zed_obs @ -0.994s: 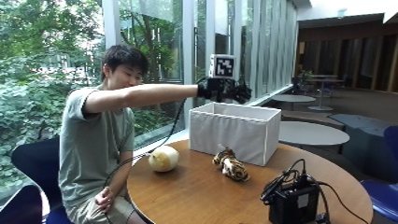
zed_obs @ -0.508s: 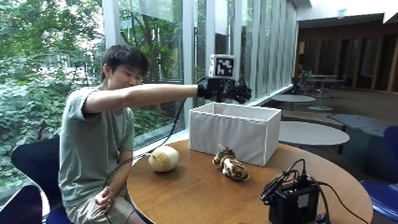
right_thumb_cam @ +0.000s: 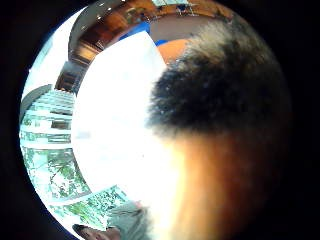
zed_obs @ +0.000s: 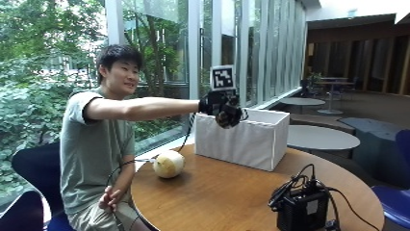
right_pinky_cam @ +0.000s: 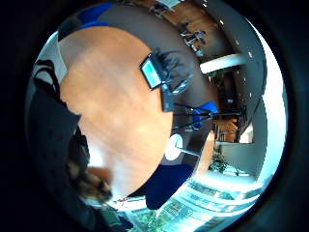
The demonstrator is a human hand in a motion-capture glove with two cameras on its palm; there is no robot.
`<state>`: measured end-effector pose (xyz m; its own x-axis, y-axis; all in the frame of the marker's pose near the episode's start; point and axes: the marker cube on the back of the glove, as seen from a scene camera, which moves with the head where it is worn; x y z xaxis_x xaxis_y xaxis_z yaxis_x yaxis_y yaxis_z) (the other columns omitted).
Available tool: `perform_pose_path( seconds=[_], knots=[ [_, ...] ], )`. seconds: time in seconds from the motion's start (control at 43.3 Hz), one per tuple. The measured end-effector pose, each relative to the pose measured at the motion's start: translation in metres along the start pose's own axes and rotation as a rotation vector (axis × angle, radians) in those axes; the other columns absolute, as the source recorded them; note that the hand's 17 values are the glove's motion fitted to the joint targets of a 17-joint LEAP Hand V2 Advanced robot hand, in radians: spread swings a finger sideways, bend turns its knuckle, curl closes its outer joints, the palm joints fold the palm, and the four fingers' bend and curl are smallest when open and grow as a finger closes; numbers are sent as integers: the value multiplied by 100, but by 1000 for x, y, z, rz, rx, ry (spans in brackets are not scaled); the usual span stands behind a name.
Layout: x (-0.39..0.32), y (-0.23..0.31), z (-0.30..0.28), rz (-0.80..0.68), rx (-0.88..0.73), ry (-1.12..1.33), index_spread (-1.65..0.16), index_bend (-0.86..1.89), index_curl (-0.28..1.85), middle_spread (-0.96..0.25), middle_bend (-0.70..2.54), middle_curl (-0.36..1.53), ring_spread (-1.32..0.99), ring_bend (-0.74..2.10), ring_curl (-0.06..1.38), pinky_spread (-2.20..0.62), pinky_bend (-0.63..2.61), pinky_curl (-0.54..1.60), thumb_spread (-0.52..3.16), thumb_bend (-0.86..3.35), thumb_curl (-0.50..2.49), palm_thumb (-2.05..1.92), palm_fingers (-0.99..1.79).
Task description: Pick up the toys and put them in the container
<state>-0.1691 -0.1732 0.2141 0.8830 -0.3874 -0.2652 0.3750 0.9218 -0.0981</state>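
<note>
Gloved right hand (zed_obs: 221, 108) raised over white container (zed_obs: 243, 139), fingers curled round furry brown toy (zed_obs: 228, 117). Round pale toy (zed_obs: 168, 164) left on table (zed_obs: 211, 197), at container's 8 o'clock.

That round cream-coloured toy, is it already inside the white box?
No, the round cream toy sits on the wooden table, apart from the white box, in the outside view.

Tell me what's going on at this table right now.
A person seated at a round wooden table holds a furry brown toy in the gloved right hand, raised above the open white container. A round pale toy sits on the table beside the container, not yet picked up.
</note>
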Motion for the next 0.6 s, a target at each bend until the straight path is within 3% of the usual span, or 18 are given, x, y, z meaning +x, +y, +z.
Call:
perform_pose_path(
  seconds=[0.116,0.231,0.439,0.601],
  knots=[
    [-37,-6,-74,88,95,-59,-23,94,71,-22,91,65,-29,98,64,-32,98,45,61,7,86,53,107],
    [-53,-15,-118,216,148,43,-23,93,73,-21,91,67,-29,100,64,-32,98,46,60,5,89,53,106],
    [-156,-52,-175,183,218,-164,-24,92,78,-22,92,69,-29,101,64,-31,98,47,59,4,95,53,105],
    [-200,-79,-164,53,258,-49,-24,91,82,-22,91,70,-29,102,64,-31,99,47,59,3,98,53,104]
  ],
)
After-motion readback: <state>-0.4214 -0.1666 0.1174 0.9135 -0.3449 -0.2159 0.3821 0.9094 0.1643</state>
